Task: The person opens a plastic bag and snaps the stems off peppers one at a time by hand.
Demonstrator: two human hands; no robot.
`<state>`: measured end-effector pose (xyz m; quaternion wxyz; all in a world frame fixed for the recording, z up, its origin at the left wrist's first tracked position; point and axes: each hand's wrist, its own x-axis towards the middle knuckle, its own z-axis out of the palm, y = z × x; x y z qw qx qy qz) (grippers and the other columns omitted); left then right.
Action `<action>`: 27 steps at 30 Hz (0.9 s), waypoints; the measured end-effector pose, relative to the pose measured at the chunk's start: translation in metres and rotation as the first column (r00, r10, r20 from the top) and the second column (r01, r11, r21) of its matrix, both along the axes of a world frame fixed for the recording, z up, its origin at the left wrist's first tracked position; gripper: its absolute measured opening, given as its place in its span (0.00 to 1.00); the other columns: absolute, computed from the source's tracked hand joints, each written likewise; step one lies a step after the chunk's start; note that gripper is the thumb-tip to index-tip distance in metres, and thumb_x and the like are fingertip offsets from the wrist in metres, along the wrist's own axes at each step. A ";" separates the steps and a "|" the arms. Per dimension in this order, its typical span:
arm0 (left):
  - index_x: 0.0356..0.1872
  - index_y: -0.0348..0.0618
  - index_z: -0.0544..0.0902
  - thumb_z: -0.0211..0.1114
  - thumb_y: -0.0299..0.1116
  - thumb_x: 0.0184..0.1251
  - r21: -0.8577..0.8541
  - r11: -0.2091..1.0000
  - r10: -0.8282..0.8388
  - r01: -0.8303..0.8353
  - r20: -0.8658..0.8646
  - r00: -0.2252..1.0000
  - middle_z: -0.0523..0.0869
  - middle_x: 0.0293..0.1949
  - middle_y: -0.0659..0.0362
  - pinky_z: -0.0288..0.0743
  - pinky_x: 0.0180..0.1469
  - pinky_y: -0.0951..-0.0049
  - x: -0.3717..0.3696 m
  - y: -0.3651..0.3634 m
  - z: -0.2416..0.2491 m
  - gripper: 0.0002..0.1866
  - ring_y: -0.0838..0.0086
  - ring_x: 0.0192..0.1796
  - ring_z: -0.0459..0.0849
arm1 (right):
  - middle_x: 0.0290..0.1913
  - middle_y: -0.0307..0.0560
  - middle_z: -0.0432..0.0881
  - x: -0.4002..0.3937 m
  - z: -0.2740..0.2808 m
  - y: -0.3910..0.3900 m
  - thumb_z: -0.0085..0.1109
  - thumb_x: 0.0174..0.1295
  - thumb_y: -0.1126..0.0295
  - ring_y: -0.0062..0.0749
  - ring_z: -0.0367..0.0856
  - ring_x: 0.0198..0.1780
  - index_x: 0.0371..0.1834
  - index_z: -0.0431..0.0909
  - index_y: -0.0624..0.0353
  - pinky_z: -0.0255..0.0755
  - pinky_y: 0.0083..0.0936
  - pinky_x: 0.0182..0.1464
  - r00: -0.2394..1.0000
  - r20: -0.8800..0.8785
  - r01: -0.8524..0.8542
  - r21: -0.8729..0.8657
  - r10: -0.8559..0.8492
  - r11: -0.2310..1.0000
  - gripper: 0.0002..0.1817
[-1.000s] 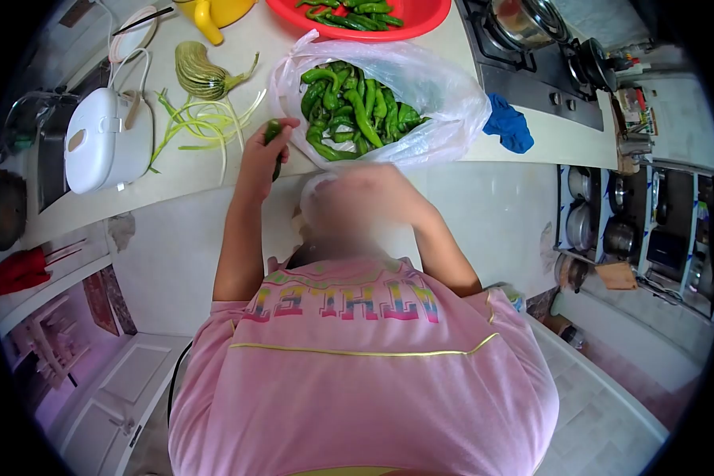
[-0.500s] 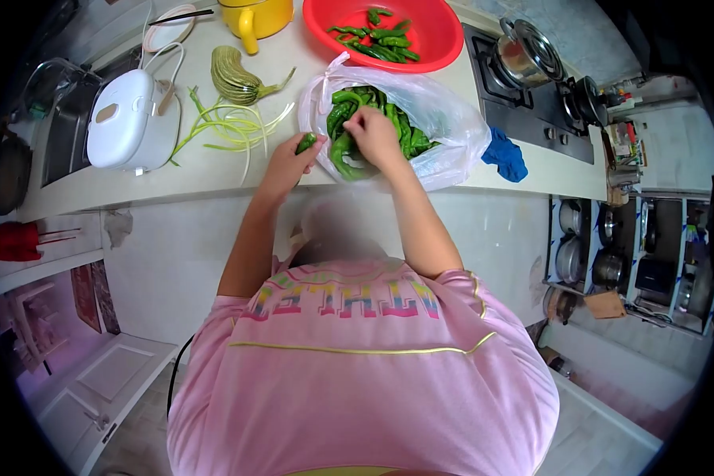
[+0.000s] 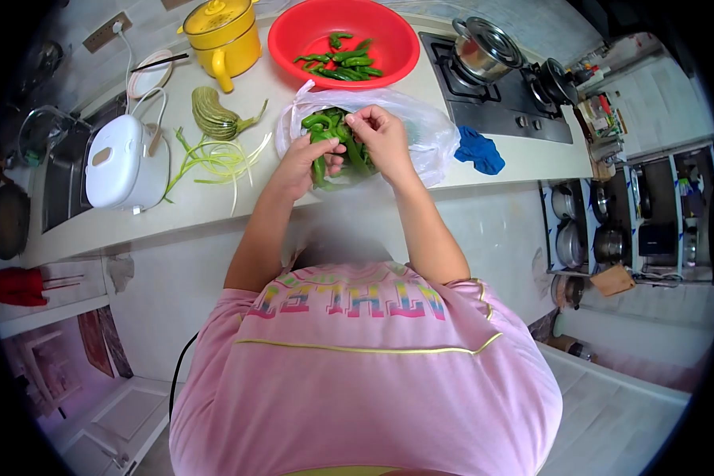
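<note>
My left hand [image 3: 303,163] is curled round a green pepper [image 3: 319,170] at the left side of an opened clear plastic bag [image 3: 428,135]. More green peppers [image 3: 360,159] lie inside the bag, partly hidden by my hands. My right hand [image 3: 384,141] is over the bag, its thumb and forefinger pinched together close to the left hand. Whatever lies between those fingertips is too small to make out. Behind the bag, a red basin [image 3: 285,47] has several green peppers in it.
A striped green squash [image 3: 214,115] and pale green stalks [image 3: 214,161] lie left of the bag. Farther left stands a white appliance [image 3: 123,166]. A yellow pot [image 3: 234,51] is at the back. Right are a blue cloth [image 3: 479,151] and a stove [image 3: 500,103] with a steel pot [image 3: 484,51].
My left hand has moved right, from beside the bag to over its edge, near my right hand. My right hand stays over the peppers, fingers still pinched. The camera view has shifted slightly.
</note>
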<state>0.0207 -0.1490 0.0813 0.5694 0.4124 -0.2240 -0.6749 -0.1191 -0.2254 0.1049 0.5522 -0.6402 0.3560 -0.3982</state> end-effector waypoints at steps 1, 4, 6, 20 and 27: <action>0.45 0.43 0.73 0.61 0.34 0.60 -0.015 1.000 0.020 -0.019 0.005 1.000 0.79 0.32 0.61 0.72 0.28 0.80 -0.002 -0.002 -0.001 0.14 0.80 0.27 0.75 | 0.21 0.35 0.74 -0.001 -0.003 0.000 0.58 0.57 0.68 0.13 0.68 0.24 0.31 0.76 0.65 0.63 0.13 0.27 1.000 0.008 0.016 -0.025 -0.016 1.000 0.09; 0.43 0.43 0.74 0.61 0.32 0.58 -0.046 0.995 0.086 -0.085 0.020 0.996 0.78 0.29 0.62 0.69 0.24 0.82 -0.012 -0.006 0.003 0.13 0.82 0.24 0.73 | 0.25 0.37 0.77 -0.002 -0.010 0.009 0.54 0.60 0.67 0.14 0.69 0.28 0.36 0.78 0.66 0.65 0.15 0.30 0.998 0.057 0.028 -0.039 -0.026 0.999 0.11; 0.42 0.42 0.73 0.61 0.31 0.57 -0.098 0.989 0.121 -0.112 0.095 0.988 0.78 0.29 0.62 0.68 0.24 0.82 -0.022 -0.006 0.004 0.12 0.81 0.24 0.74 | 0.28 0.39 0.79 -0.003 -0.016 0.009 0.51 0.62 0.68 0.15 0.71 0.30 0.37 0.78 0.67 0.66 0.16 0.33 0.992 0.117 0.047 0.001 -0.047 0.999 0.12; 0.46 0.40 0.71 0.62 0.24 0.56 -0.224 0.974 0.036 0.045 0.344 0.938 0.80 0.35 0.60 0.67 0.28 0.83 -0.021 -0.009 -0.027 0.16 0.82 0.32 0.76 | 0.30 0.45 0.79 -0.015 -0.045 -0.009 0.48 0.63 0.72 0.23 0.75 0.26 0.33 0.76 0.66 0.71 0.17 0.30 0.901 0.402 -0.105 0.569 -0.164 0.816 0.09; 0.53 0.40 0.69 0.56 0.36 0.65 -0.128 0.991 -0.039 0.027 -0.094 0.995 0.78 0.41 0.59 0.72 0.40 0.76 -0.007 -0.017 -0.028 0.18 0.79 0.39 0.75 | 0.31 0.49 0.79 -0.027 -0.049 -0.016 0.46 0.64 0.71 0.24 0.77 0.27 0.42 0.72 0.67 0.76 0.17 0.33 0.821 0.512 -0.184 0.657 -0.253 0.731 0.10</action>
